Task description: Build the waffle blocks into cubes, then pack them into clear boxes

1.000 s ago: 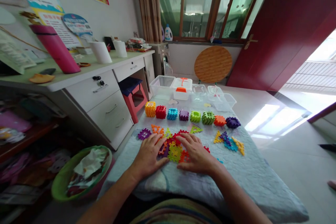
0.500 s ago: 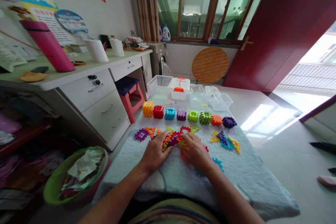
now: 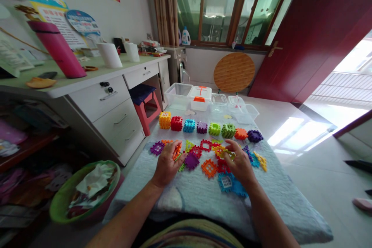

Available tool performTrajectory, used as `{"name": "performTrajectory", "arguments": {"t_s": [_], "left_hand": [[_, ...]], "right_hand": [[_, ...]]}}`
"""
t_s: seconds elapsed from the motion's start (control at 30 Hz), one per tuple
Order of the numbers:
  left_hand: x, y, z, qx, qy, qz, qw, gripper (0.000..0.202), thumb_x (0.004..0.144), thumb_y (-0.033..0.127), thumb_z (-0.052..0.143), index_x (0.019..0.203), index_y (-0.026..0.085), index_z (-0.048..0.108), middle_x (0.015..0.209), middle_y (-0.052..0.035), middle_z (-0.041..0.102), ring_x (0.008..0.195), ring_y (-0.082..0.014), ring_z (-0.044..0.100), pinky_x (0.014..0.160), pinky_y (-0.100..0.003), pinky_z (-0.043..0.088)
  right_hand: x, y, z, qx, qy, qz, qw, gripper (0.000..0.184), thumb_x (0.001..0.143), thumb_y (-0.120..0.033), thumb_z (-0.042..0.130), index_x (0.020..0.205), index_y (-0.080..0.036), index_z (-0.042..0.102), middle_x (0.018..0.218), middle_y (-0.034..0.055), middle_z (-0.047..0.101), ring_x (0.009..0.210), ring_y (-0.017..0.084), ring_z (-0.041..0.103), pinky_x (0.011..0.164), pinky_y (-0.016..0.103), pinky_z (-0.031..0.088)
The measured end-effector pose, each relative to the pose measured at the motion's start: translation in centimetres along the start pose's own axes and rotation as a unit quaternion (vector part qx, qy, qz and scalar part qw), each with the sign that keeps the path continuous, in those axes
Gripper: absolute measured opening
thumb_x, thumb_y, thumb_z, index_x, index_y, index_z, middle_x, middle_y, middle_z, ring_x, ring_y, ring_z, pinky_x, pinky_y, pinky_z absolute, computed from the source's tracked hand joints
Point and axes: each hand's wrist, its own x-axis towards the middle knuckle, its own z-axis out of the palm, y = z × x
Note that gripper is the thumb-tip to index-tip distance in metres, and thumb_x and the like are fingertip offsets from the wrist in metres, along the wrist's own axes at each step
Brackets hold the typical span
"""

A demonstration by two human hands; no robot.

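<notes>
My left hand [image 3: 168,164] is at the left of the loose plastic building pieces, thumb and fingers apart. Under and beside its fingers are orange pieces [image 3: 176,150], partly hidden. A solid purple square piece [image 3: 192,161] lies just right of its thumb. My right hand [image 3: 240,162] has its fingers spread and bent over yellow pieces [image 3: 218,150], touching or just above them. Between the hands lie an orange square piece [image 3: 209,168], a red square frame [image 3: 206,145] and a green triangle [image 3: 189,146]. Blue pieces [image 3: 227,182] lie below my right hand.
Behind the loose pieces stands a row of stacks, from yellow [image 3: 165,120] to dark purple [image 3: 255,135]. Clear plastic boxes [image 3: 180,95] stand at the cloth-covered table's [image 3: 203,209] far end. A green waste basket [image 3: 55,205] and a desk [image 3: 101,104] are at left.
My hands have moved apart from the middle, the left to the left and the right to the right. The pieces they covered now lie spread between them.
</notes>
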Motion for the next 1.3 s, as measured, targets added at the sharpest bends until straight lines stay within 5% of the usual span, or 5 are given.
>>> {"name": "performTrajectory", "arguments": {"t_s": [0.27, 0.4, 0.53, 0.77, 1.3], "left_hand": [[-0.4, 0.0, 0.5, 0.056, -0.057, 0.089, 0.993, 0.056, 0.079, 0.049, 0.067, 0.124, 0.021, 0.05, 0.118, -0.0113, 0.062, 0.112, -0.0294, 0.056, 0.099, -0.049, 0.043], [-0.7, 0.3, 0.4, 0.003, -0.062, 0.085, 0.994, 0.066, 0.08, 0.047, 0.067, 0.134, 0.022, 0.039, 0.123, -0.0125, 0.059, 0.114, -0.0281, 0.056, 0.099, -0.047, 0.045], [-0.6, 0.2, -0.1, -0.04, 0.023, 0.005, 0.999, 0.051, 0.09, 0.036, 0.052, 0.137, 0.022, 0.038, 0.123, -0.0114, 0.057, 0.113, -0.0246, 0.056, 0.1, -0.045, 0.044], [0.1, -2.1, -0.6, 0.019, 0.19, -0.107, 0.976, 0.039, 0.093, 0.038, 0.045, 0.127, 0.02, 0.048, 0.136, -0.0145, 0.045, 0.133, -0.0283, 0.038, 0.113, -0.05, 0.026], [0.7, -2.0, -0.3, -0.095, 0.007, -0.122, 0.988, 0.032, 0.094, 0.043, 0.04, 0.105, 0.019, 0.059, 0.103, -0.0074, 0.064, 0.099, -0.0209, 0.061, 0.091, -0.036, 0.049]], "right_hand": [[-0.4, 1.9, -0.4, 0.023, 0.06, 0.069, 0.996, 0.04, 0.08, -0.035, 0.053, 0.115, -0.016, 0.055, 0.068, -0.0019, 0.059, 0.061, 0.015, 0.057, 0.063, 0.029, 0.047], [-0.3, 2.4, 0.1, -0.005, 0.134, 0.043, 0.99, 0.043, 0.08, -0.034, 0.054, 0.118, -0.015, 0.054, 0.082, 0.0042, 0.063, 0.077, 0.02, 0.061, 0.077, 0.037, 0.05], [-0.3, 2.8, 0.3, -0.067, 0.174, -0.017, 0.982, 0.037, 0.079, -0.027, 0.052, 0.113, -0.016, 0.057, 0.097, 0.0101, 0.063, 0.095, 0.025, 0.058, 0.09, 0.044, 0.046], [-0.5, 2.8, 0.5, -0.105, 0.089, -0.041, 0.99, 0.016, 0.082, -0.023, 0.05, 0.088, -0.019, 0.064, 0.089, 0.0071, 0.064, 0.088, 0.023, 0.058, 0.086, 0.039, 0.045], [-0.4, 2.6, 0.3, -0.092, 0.074, -0.03, 0.993, 0.017, 0.082, -0.021, 0.047, 0.082, -0.019, 0.064, 0.084, 0.0059, 0.065, 0.082, 0.02, 0.059, 0.08, 0.035, 0.046]]}}
